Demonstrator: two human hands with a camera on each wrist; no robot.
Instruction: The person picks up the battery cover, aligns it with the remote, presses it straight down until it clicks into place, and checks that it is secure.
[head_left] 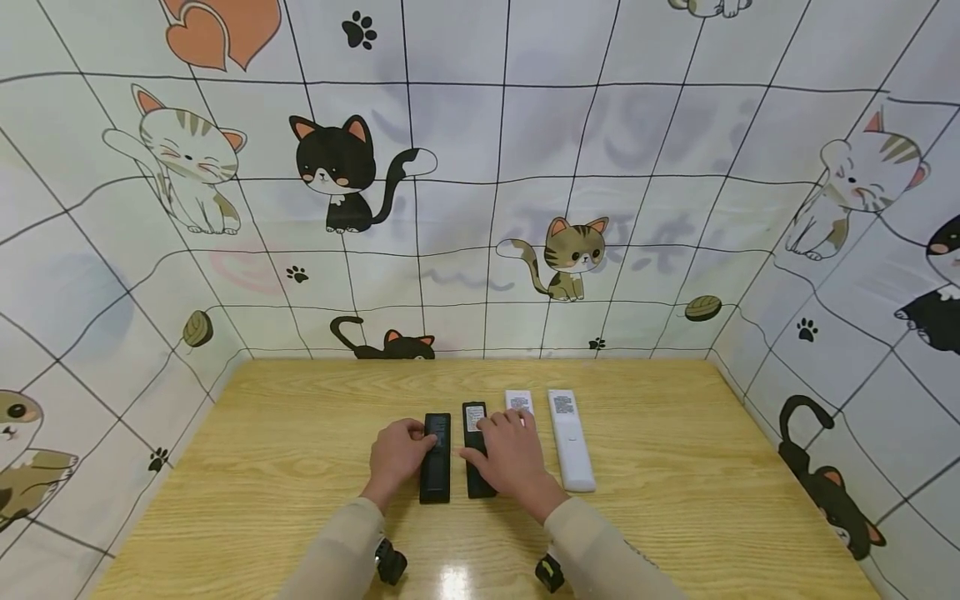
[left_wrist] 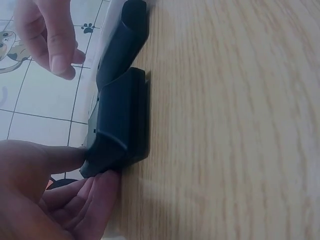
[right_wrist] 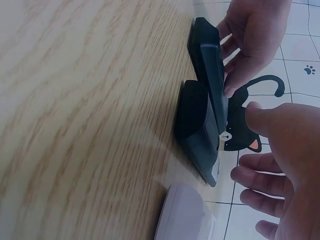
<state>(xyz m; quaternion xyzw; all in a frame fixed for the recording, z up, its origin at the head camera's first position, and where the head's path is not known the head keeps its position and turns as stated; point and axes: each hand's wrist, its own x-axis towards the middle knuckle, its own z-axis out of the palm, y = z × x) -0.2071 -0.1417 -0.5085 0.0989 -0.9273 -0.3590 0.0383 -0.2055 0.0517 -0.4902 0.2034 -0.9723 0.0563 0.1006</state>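
Note:
Two black remote controls and two white ones lie side by side on the table, label sides up. At the leftmost black remote, my left hand has its thumb on the upper face and its curled fingers against the left edge, pinching it. My right hand is above the second black remote and the shorter white remote, partly hiding both. In the right wrist view that hand has loosely bent fingers and holds nothing. The longer white remote lies to its right.
The wooden table meets cloth walls printed with cats and grid lines at the back and both sides. Small black devices sit on both wrists, close above the tabletop.

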